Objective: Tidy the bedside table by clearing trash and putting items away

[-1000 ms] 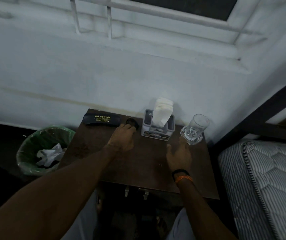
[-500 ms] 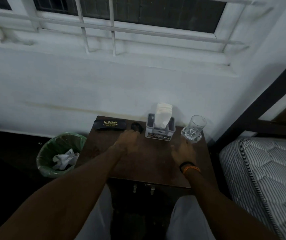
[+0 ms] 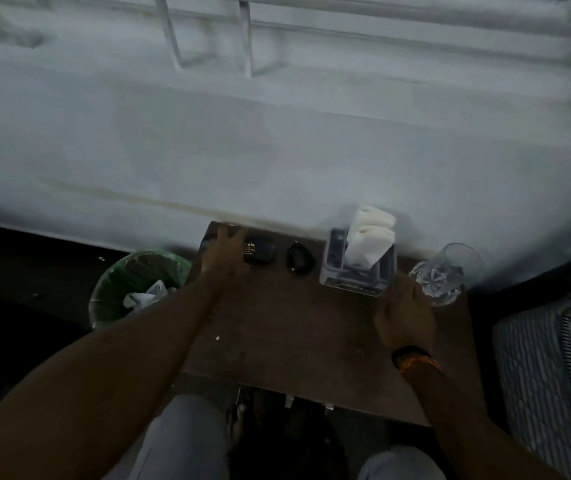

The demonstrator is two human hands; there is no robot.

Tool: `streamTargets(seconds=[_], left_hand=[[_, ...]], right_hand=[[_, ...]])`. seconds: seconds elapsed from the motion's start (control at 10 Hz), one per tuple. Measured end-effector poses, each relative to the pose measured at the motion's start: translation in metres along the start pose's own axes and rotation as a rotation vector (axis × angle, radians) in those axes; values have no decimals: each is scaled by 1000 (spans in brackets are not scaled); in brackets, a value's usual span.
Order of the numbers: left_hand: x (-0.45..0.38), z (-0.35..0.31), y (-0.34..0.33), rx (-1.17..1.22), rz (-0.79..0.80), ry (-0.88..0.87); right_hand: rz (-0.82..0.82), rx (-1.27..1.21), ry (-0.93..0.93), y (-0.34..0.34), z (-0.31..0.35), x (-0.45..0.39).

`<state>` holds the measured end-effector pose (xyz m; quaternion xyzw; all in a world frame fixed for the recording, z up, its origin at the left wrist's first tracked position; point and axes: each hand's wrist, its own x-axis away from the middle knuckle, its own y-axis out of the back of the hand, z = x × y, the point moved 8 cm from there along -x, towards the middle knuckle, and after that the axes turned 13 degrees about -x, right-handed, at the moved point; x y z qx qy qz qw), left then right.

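Observation:
A dark brown bedside table [image 3: 294, 327] stands against a white wall. At its back left lies a black glasses case [image 3: 259, 253] with gold lettering; my left hand [image 3: 223, 259] rests over its left part, fingers curled around it. A small dark round object [image 3: 299, 258] sits right of the case. A grey tissue holder [image 3: 358, 270] with white tissues stands further right. A clear drinking glass [image 3: 445, 273] is at the back right corner. My right hand [image 3: 403, 313] lies flat on the table just before the holder and the glass, holding nothing.
A green-lined bin [image 3: 138, 287] with crumpled white paper stands on the floor left of the table. A quilted mattress [image 3: 550, 386] lies to the right. My knees are under the table's front edge. A barred window runs above the wall.
My left hand has moved left from the small dark object onto the glasses case. My right hand has stayed near the glass. The view has tilted downward.

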<state>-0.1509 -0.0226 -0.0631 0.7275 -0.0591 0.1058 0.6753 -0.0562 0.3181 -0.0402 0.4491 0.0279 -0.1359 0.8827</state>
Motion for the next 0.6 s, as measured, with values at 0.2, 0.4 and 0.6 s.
streamTargets(seconds=[0.2, 0.4, 0.6], left_hand=[[-13, -6, -5, 100, -26, 4], [-12, -12, 0, 105, 21, -3], [22, -38, 61, 5, 85, -62]], right_hand=[[2, -32, -135, 2, 7, -16], [22, -42, -196, 12, 15, -15], [94, 35, -232, 70, 56, -23]])
